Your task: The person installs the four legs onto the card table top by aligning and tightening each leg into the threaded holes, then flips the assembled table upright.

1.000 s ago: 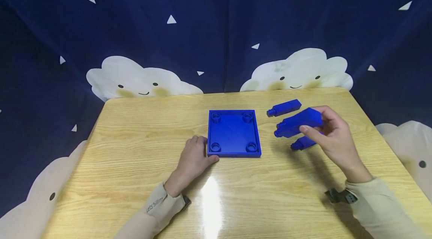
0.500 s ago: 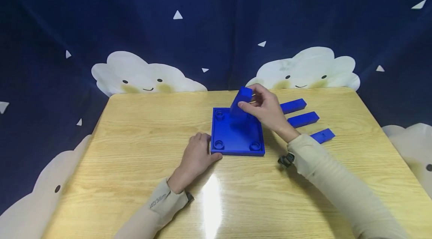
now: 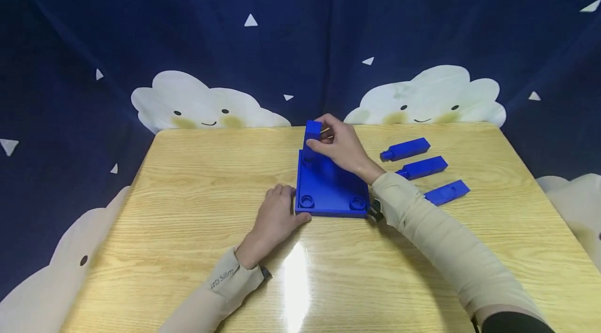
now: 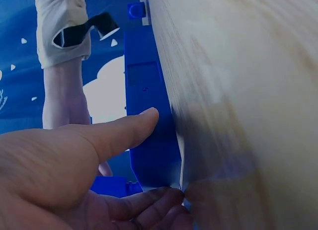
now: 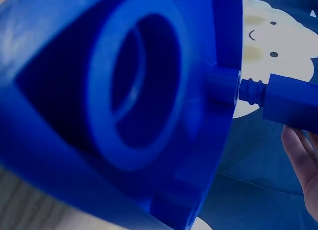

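A blue square tabletop (image 3: 331, 187) lies with its raised rim and round corner sockets facing up. My left hand (image 3: 274, 214) holds its near left corner, thumb (image 4: 141, 121) against the front wall and fingers along the left side. With its fingertips my right hand (image 3: 343, 146) grips a blue square table leg (image 3: 312, 133) upright, over the far left socket. In the right wrist view the leg's threaded end (image 5: 252, 92) points into that socket (image 5: 226, 85), right at its mouth. The near sockets (image 3: 307, 201) stand open; the far right one is hidden behind my right hand.
Three more blue legs lie to the right on the wooden table (image 3: 211, 176): a far one (image 3: 409, 149), a middle one (image 3: 426, 167) and a near one (image 3: 448, 192), partly behind my right sleeve. A dark blue curtain (image 3: 300, 35) with clouds hangs behind.
My right hand has carried the leg from the right side over to the tabletop's far left corner, turning it from lying to upright. The left hand has stayed at its corner.
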`<state>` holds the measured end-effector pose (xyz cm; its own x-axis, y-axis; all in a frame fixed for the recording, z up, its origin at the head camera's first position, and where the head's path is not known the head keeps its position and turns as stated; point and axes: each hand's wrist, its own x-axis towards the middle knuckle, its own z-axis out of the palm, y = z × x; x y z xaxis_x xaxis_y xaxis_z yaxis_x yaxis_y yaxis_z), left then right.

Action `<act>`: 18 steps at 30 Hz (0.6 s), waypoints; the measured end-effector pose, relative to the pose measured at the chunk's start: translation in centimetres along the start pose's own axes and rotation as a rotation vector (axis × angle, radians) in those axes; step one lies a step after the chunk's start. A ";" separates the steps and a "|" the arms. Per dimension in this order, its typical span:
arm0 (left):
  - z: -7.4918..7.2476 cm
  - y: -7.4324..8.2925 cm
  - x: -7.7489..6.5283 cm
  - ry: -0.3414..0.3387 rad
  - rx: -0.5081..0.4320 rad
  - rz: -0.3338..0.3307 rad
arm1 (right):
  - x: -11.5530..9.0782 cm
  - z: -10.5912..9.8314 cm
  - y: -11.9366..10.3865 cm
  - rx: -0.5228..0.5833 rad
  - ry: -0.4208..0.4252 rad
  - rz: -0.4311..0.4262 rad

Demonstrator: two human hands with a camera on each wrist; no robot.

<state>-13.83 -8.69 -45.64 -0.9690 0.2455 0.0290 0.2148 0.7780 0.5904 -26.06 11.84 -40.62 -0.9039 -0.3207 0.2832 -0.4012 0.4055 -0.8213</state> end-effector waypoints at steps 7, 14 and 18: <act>0.0 0.1 0.0 -0.001 0.003 -0.007 | 0.1 0.4 0.7 -0.042 -0.030 0.035; 0.0 0.0 0.0 -0.009 0.005 -0.013 | 0.3 0.9 0.6 -0.064 -0.050 0.025; 0.0 0.1 0.1 -0.016 0.005 -0.018 | 0.3 0.9 0.4 -0.120 -0.061 0.025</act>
<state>-13.85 -8.59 -45.51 -0.9706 0.2404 0.0058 0.1980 0.7853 0.5865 -26.37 11.13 -41.34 -0.9044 -0.3594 0.2298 -0.3971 0.5124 -0.7614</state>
